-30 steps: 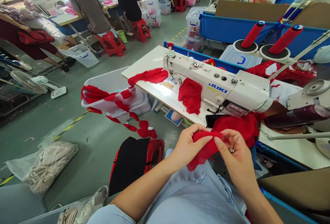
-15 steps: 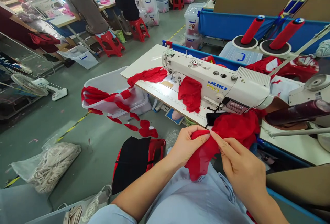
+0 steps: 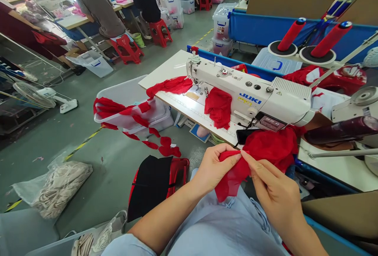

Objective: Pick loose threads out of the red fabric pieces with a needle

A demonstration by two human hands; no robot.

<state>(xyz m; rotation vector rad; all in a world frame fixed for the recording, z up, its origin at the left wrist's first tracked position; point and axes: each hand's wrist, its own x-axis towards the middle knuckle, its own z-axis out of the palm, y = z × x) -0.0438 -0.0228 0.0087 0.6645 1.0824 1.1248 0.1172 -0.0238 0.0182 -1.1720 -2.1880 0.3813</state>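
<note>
Between my hands, over my lap, hangs a piece of sheer red fabric (image 3: 228, 183). My left hand (image 3: 217, 165) pinches its upper edge between thumb and fingers. Close beside it, my right hand (image 3: 270, 181) is closed with thumb and forefinger at the same edge; the fingertips of both hands nearly meet. Ahead stands a white sewing machine (image 3: 245, 87) on its table. A folded red cloth piece (image 3: 218, 106) lies by the needle area, and a larger red fabric heap (image 3: 271, 148) rests on the table just beyond my right hand.
A chain of red pieces (image 3: 141, 120) trails from the table over a clear plastic bin (image 3: 118, 91). Left of me is a red stool (image 3: 178, 173) with black cloth on it. Two red thread cones (image 3: 291, 34) stand behind the machine. Co-workers sit at the back left.
Both hands keep their pinch on the red fabric, with only a slight shift of the fingers. The hanging lower part of the cloth has swung a little and looks shorter.
</note>
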